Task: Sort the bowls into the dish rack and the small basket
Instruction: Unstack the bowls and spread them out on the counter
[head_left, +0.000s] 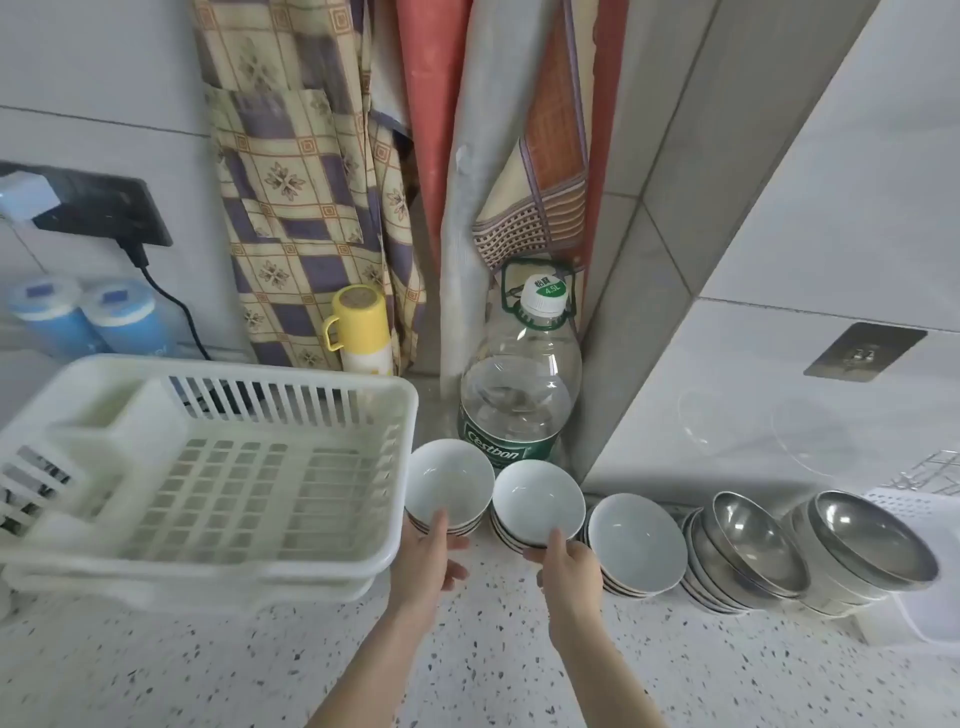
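Head view: left hand (434, 558) pinches the rim of the left white bowl stack (449, 486).
Right hand (569, 564): pinches the rim of the middle white bowl stack (537, 501), at 6 o'clock.
Handling: ceramic, probably heavy, slippery, fragile; support underneath.

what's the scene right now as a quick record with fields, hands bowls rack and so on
left hand: grips the near rim of the leftmost white bowl stack
right hand: grips the near rim of the second white bowl stack
third white bowl stack: untouched, tilted
steel bowl stacks: two, right of the white ones, leaning
dish rack: white, left of the bowls, no bowls in it
small basket: white, at the right edge, partly out of view
water bottle: upright behind the bowls
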